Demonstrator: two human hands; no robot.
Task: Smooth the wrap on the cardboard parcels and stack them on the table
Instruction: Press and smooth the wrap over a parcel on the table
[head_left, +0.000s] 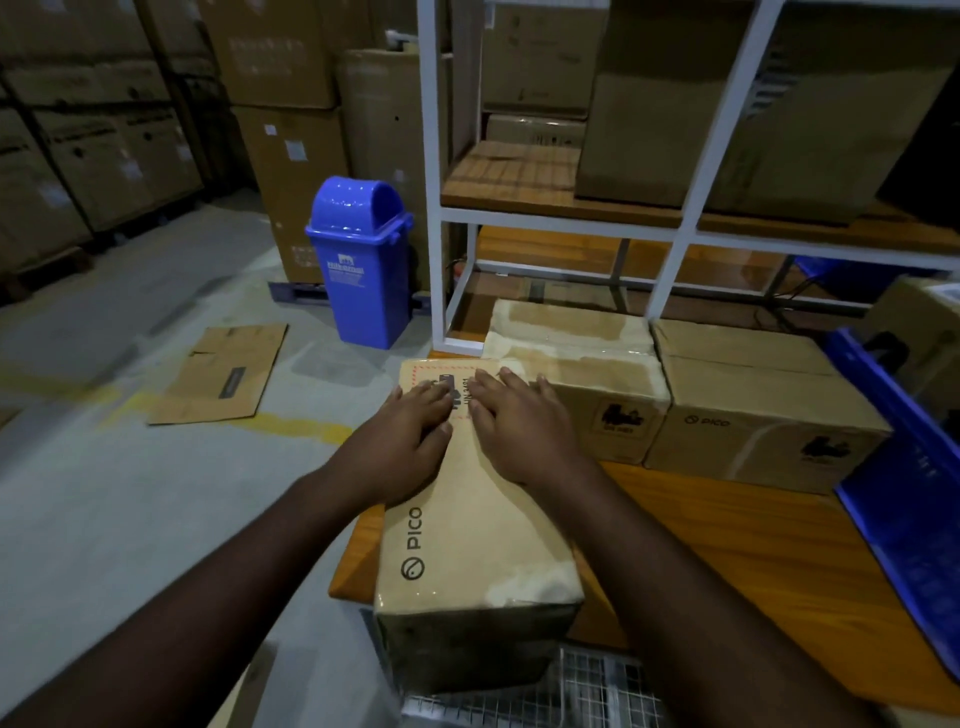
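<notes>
A wrapped cardboard parcel (478, 540) marked PICO lies lengthwise on the left end of the wooden table (717, 551), its near end hanging past the table's front edge. My left hand (402, 444) and my right hand (519, 426) both lie flat, palms down, fingers spread, on the far half of its top face. Behind it two more wrapped parcels stand side by side on the table, one in the middle (587, 364) and one to the right (753, 400).
A white-framed shelf (550, 210) with cardboard boxes rises behind the table. On the floor to the left stand a blue swing-lid bin (361, 265) and a flattened carton (221, 374). A blue crate (904, 483) sits at the table's right. A wire basket (576, 691) is below the near parcel.
</notes>
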